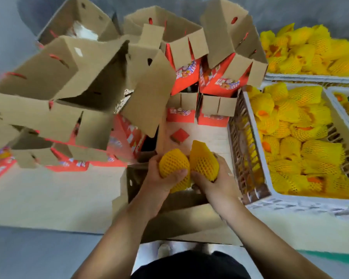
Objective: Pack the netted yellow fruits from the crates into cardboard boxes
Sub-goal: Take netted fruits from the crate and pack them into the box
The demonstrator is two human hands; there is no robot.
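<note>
My left hand (161,178) grips a netted yellow fruit (172,163), thumb across its near side. My right hand (214,178) grips a second netted yellow fruit (203,161) with its pointed end up. The two fruits touch each other over an open cardboard box (135,178) directly in front of me; the box's inside is mostly hidden by my hands. On the right, a white plastic crate (290,200) holds several more netted yellow fruits (302,141).
Several empty cardboard boxes with red printed sides (85,81) are piled at the left and back. Further crates of netted fruit (310,49) stand at the back right and far right. A pale table surface (48,194) lies at the left; a small red piece (179,134) lies beyond the fruits.
</note>
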